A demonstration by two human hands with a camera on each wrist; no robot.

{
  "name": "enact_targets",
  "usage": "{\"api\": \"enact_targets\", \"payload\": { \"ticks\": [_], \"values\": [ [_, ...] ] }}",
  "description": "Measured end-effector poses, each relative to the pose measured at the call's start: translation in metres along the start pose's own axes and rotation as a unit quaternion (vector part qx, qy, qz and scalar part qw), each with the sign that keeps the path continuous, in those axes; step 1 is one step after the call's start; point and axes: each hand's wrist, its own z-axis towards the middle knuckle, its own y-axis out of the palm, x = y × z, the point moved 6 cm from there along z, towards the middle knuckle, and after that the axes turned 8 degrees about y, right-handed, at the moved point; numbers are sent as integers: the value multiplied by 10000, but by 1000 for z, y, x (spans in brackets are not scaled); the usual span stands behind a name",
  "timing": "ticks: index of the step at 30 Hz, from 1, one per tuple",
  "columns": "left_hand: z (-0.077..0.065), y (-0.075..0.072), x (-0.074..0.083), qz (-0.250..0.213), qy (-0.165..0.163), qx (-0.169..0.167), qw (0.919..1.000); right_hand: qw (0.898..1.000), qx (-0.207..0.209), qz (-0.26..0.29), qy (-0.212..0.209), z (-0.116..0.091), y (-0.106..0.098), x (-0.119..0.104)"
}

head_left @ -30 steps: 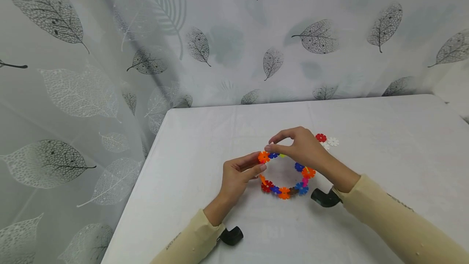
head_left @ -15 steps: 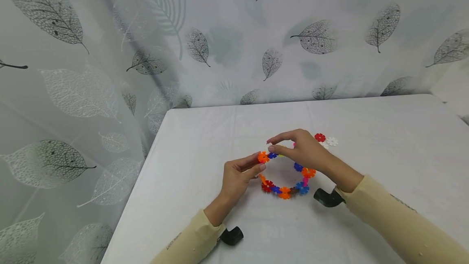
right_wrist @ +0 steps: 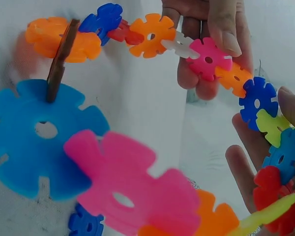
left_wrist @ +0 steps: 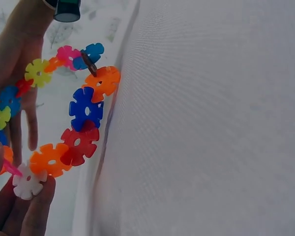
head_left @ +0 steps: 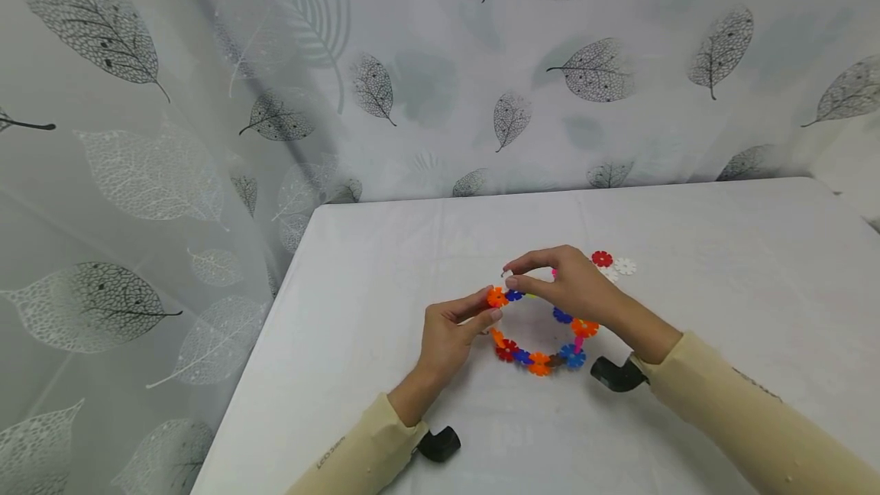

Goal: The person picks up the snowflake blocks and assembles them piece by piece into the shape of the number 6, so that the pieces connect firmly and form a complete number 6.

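A closed ring of flower-shaped plastic discs (head_left: pixel 539 363), slotted together in orange, blue, red, pink, lime, white and brown, is held above the table. My left hand (head_left: pixel 447 331) pinches its left side. The left wrist view has a white disc (left_wrist: pixel 29 182) at those fingertips. Seen from the right wrist, the left thumb presses a pink disc (right_wrist: pixel 209 59). My right hand (head_left: pixel 574 277) hovers at the ring's far side. Its thumb (right_wrist: pixel 291 105) and fingers (right_wrist: pixel 238 164) stand apart, beside a blue disc (right_wrist: pixel 258 103) and a lime disc (right_wrist: pixel 272 129). Contact there is unclear.
Behind the right hand, a loose red disc (head_left: pixel 601 259) and white discs (head_left: pixel 625 266) lie on the white-covered table (head_left: pixel 385 266). A leaf-patterned curtain (head_left: pixel 440 98) hangs along the back and left. Dark wrist devices (head_left: pixel 440 444) jut below both sleeves.
My right hand has shifted slightly, its thumb dropping a little. The ring and my left hand have edged slightly right, the left grip unchanged. The loose discs have stayed put.
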Motion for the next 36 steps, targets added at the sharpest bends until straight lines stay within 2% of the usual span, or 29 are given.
{"api": "enact_targets", "payload": {
  "ticks": [6, 12, 22, 25, 29, 36],
  "values": [
    [0, 1, -1, 130, -21, -5, 9999, 9997, -135, 190, -116, -2, 0, 3],
    [-1, 1, -2, 287, -91, -25, 9995, 9995, -97, 287, -130, -3, -1, 4],
    [-1, 4, -5, -103, -219, -232, 9994, 9982, 7, 586, 95, -5, -2, 5],
    [-2, 5, -5, -20, -281, -333, 9990, 9980, 31, 629, 38, -5, -2, 5],
    [-3, 6, -4, 189, -386, -406, 9982, 9980, 60, 632, -25, -5, -3, 6],
    [-2, 6, -3, 93, -305, -307, 9990, 9993, 126, 343, -69, -5, -3, 4]
  ]
}}
